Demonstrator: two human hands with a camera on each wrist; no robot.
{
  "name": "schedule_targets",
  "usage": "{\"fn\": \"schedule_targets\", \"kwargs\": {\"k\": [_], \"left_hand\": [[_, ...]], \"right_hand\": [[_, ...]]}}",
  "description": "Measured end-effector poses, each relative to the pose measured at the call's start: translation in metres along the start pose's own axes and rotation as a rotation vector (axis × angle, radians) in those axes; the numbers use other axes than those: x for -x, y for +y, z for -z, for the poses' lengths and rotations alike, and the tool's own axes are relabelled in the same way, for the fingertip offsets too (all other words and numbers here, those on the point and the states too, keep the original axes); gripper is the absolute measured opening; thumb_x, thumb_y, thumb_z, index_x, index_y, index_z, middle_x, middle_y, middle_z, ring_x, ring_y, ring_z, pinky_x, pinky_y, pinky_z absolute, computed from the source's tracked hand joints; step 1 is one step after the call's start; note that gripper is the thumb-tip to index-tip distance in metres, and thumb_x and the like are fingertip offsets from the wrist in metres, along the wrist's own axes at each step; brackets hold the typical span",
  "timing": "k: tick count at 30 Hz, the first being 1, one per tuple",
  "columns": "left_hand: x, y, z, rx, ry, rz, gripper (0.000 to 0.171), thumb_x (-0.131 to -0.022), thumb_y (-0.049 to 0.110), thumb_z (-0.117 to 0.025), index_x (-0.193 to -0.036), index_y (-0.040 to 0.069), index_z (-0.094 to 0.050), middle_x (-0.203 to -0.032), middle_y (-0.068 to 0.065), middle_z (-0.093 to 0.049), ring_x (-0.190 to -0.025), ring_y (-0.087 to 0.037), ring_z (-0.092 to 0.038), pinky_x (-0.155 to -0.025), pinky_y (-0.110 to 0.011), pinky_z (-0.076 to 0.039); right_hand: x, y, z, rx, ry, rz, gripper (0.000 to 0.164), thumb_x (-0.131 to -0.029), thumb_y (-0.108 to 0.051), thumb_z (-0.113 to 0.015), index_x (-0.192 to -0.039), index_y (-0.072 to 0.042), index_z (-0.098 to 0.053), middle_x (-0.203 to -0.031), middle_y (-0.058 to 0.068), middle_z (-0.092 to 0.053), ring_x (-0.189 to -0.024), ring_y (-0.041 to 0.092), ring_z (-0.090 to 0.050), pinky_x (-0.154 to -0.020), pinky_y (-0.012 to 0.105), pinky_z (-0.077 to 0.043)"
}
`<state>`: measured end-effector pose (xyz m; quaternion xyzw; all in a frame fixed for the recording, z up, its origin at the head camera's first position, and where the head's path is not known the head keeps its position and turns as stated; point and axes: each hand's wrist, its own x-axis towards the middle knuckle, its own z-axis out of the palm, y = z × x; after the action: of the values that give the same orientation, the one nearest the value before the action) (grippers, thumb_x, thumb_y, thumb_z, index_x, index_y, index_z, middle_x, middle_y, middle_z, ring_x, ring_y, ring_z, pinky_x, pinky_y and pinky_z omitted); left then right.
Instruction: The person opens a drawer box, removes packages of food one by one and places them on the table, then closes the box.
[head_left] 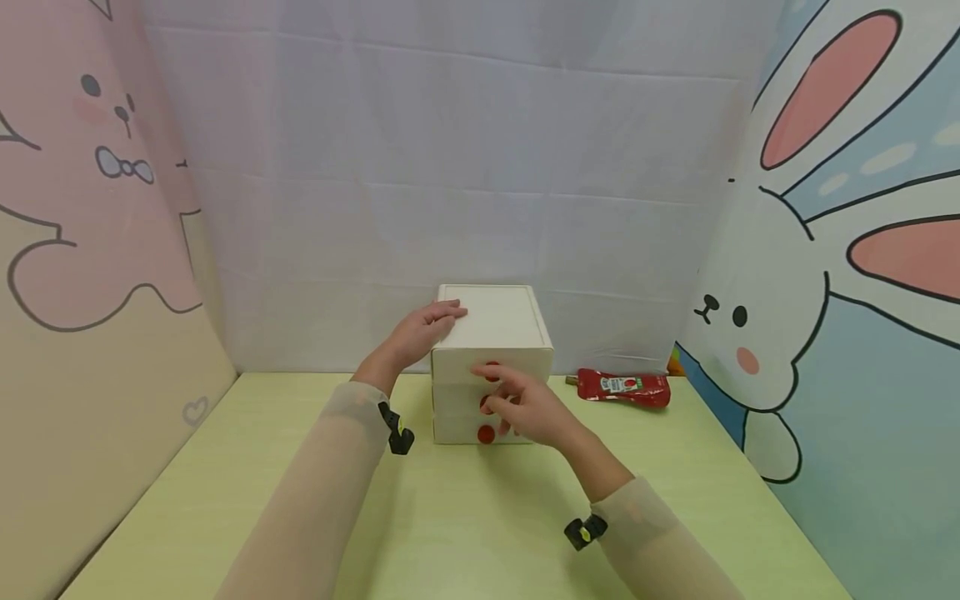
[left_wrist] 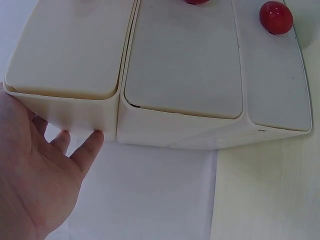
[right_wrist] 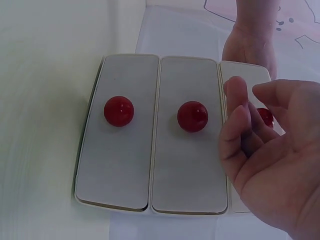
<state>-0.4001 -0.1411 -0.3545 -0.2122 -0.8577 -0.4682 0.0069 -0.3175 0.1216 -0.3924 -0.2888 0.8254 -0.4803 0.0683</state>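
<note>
A small white three-drawer cabinet (head_left: 495, 315) stands at the back of the table, each drawer front bearing a round red knob. My left hand (head_left: 417, 335) rests at its upper left edge, fingers stretched over the top in the head view. The left wrist view shows fingertips against the cabinet's side. Before the drawer fronts hovers my right hand (head_left: 528, 408), fingers loosely bent and nothing gripped. In the right wrist view, the top knob (right_wrist: 266, 117) is partly hidden behind its fingers, while the middle knob (right_wrist: 192, 116) and bottom knob (right_wrist: 119, 111) show fully. All drawers are closed.
A red ketchup pouch (head_left: 622, 389) lies on the pale green table (head_left: 300, 533) to the right of the cabinet. Behind hangs a white cloth (head_left: 465, 167). Cartoon-printed panels flank both sides, and a small colourful item (head_left: 676, 362) sits at the back right corner.
</note>
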Motion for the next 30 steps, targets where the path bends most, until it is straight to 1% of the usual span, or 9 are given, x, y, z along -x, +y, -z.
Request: {"fn": "schedule_targets", "kwargs": {"k": [4, 6, 9, 11, 14, 16, 24, 27, 30], "left_hand": [[-0.001, -0.001, 0.000, -0.010, 0.003, 0.012, 0.049, -0.119, 0.034, -0.043, -0.163, 0.017, -0.056, -0.182, 0.000, -0.032, -0.173, -0.032, -0.015, -0.137, -0.065, -0.019], [-0.001, -0.002, -0.001, -0.011, 0.008, 0.018, 0.048, -0.119, 0.034, -0.044, -0.162, 0.018, -0.057, -0.182, 0.000, -0.032, -0.173, -0.031, -0.015, -0.137, -0.064, -0.019], [-0.002, -0.002, -0.001, -0.008, 0.009, 0.016, 0.048, -0.119, 0.034, -0.044, -0.162, 0.017, -0.058, -0.181, 0.000, -0.033, -0.173, -0.031, -0.015, -0.137, -0.064, -0.019], [-0.002, -0.001, -0.002, -0.003, 0.012, 0.016, 0.047, -0.119, 0.033, -0.044, -0.161, 0.017, -0.058, -0.181, 0.000, -0.034, -0.173, -0.031, -0.015, -0.137, -0.064, -0.019], [-0.002, 0.000, -0.002, 0.003, 0.012, 0.015, 0.047, -0.119, 0.033, -0.044, -0.161, 0.017, -0.058, -0.181, 0.000, -0.034, -0.173, -0.031, -0.015, -0.137, -0.064, -0.019], [-0.002, 0.000, -0.003, 0.007, 0.011, 0.018, 0.047, -0.119, 0.033, -0.045, -0.161, 0.017, -0.059, -0.181, 0.001, -0.034, -0.173, -0.031, -0.015, -0.137, -0.063, -0.020], [-0.004, 0.000, -0.005, 0.001, 0.010, 0.013, 0.048, -0.119, 0.033, -0.043, -0.162, 0.017, -0.058, -0.181, 0.000, -0.033, -0.173, -0.031, -0.015, -0.137, -0.063, -0.019], [-0.004, 0.000, -0.004, -0.008, 0.009, 0.007, 0.049, -0.119, 0.033, -0.042, -0.162, 0.016, -0.057, -0.182, -0.001, -0.032, -0.173, -0.032, -0.015, -0.137, -0.063, -0.019], [-0.003, 0.001, -0.003, -0.011, 0.009, 0.015, 0.048, -0.119, 0.033, -0.043, -0.162, 0.017, -0.057, -0.182, 0.000, -0.032, -0.172, -0.032, -0.017, -0.137, -0.063, -0.022]], "right_hand": [[0.002, 0.004, -0.001, 0.030, -0.059, -0.017, 0.048, -0.109, -0.015, -0.065, -0.157, -0.019, -0.062, -0.110, 0.020, -0.072, -0.075, 0.039, -0.073, -0.067, 0.037, -0.062], [0.003, 0.007, -0.002, 0.054, -0.083, -0.034, 0.049, -0.109, -0.016, -0.065, -0.157, -0.019, -0.062, -0.110, 0.022, -0.072, -0.074, 0.037, -0.073, -0.064, 0.037, -0.059], [0.003, 0.012, -0.003, 0.087, -0.109, -0.066, 0.050, -0.109, -0.016, -0.065, -0.159, -0.021, -0.060, -0.111, 0.024, -0.071, -0.070, 0.028, -0.072, -0.062, 0.034, -0.054], [0.004, 0.015, -0.003, 0.105, -0.116, -0.088, 0.050, -0.110, -0.016, -0.064, -0.159, -0.022, -0.060, -0.112, 0.022, -0.071, -0.069, 0.024, -0.071, -0.063, 0.032, -0.053], [0.004, 0.023, -0.003, 0.110, -0.121, -0.102, 0.050, -0.110, -0.016, -0.063, -0.159, -0.021, -0.060, -0.114, 0.016, -0.071, -0.070, 0.022, -0.070, -0.063, 0.032, -0.053], [0.004, 0.028, -0.004, 0.103, -0.117, -0.104, 0.050, -0.109, -0.016, -0.063, -0.159, -0.021, -0.060, -0.116, 0.013, -0.071, -0.070, 0.022, -0.070, -0.063, 0.032, -0.054], [-0.001, 0.043, -0.014, 0.016, -0.046, -0.135, 0.043, -0.108, -0.016, -0.065, -0.151, -0.021, -0.064, -0.126, 0.015, -0.069, -0.076, 0.022, -0.072, -0.064, 0.034, -0.057], [-0.002, 0.045, -0.020, 0.005, -0.007, -0.115, 0.039, -0.109, -0.016, -0.066, -0.148, -0.019, -0.065, -0.122, 0.015, -0.069, -0.077, 0.022, -0.073, -0.063, 0.034, -0.058], [-0.003, 0.046, -0.025, 0.012, 0.033, -0.102, 0.034, -0.111, -0.018, -0.065, -0.145, -0.017, -0.067, -0.112, 0.015, -0.071, -0.076, 0.023, -0.071, -0.060, 0.032, -0.056]]}}
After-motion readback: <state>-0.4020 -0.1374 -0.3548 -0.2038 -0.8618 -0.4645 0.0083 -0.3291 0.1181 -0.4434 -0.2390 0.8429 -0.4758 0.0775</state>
